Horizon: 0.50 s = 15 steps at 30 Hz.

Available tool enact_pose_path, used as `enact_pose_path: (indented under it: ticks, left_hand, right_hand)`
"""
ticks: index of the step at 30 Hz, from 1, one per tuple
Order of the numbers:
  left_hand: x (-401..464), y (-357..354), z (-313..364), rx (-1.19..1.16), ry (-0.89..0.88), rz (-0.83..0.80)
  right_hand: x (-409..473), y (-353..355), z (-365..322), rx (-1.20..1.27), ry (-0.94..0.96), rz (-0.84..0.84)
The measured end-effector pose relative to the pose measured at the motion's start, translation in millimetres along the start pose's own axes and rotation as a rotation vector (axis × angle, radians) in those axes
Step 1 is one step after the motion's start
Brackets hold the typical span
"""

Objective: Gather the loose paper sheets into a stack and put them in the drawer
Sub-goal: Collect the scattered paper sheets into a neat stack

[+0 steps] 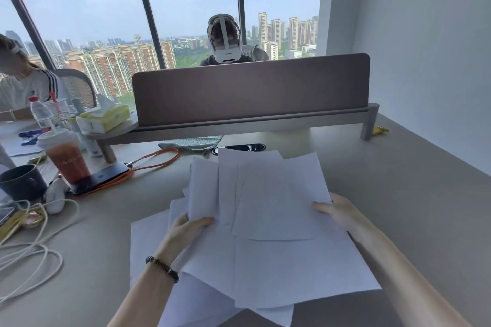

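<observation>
Beside an iced drink (67, 158) and cables (34, 244), both hands' grips (186, 228) (336, 211) clasp fanned paper sheets (265, 220).

Left hand (186, 231) and right hand (337, 211) extended forward; fingers curled.

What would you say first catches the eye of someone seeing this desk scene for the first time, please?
The fan of loose white paper sheets in the middle of the desk, gripped at its edges by the left hand and right hand. Behind it stands a brown divider panel, with a person wearing a white headset beyond. At left, an iced drink cup stands among cables.
</observation>
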State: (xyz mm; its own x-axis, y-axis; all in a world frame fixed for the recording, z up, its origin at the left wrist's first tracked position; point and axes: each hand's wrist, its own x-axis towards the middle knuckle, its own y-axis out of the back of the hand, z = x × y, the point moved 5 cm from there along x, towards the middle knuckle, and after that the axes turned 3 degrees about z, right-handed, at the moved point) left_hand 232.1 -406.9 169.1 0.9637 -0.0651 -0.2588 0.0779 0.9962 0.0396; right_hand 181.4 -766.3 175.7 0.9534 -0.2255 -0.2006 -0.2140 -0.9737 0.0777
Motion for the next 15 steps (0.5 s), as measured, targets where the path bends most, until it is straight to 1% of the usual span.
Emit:
enact_pose_path:
  ticks: [2,4,8,13,15]
  left_hand:
    - [5,2,-4,0.019,-0.009,0.054]
    - [8,3,-5,-0.01,-0.027,0.098]
    - [-11,-10,6,-0.073,-0.044,0.151]
    - [-36,-25,15,-0.113,-0.086,0.098]
    - [-44,-32,22,-0.104,-0.091,0.042]
  right_hand:
    - [-2,-2,1,0.011,-0.009,-0.012]
    - [-7,-6,3,0.013,-0.017,-0.025]
    - [-18,-21,3,0.077,-0.006,-0.036]
    - [-26,-38,2,0.225,-0.008,0.012]
    - [-28,-43,-2,0.254,0.0,0.039]
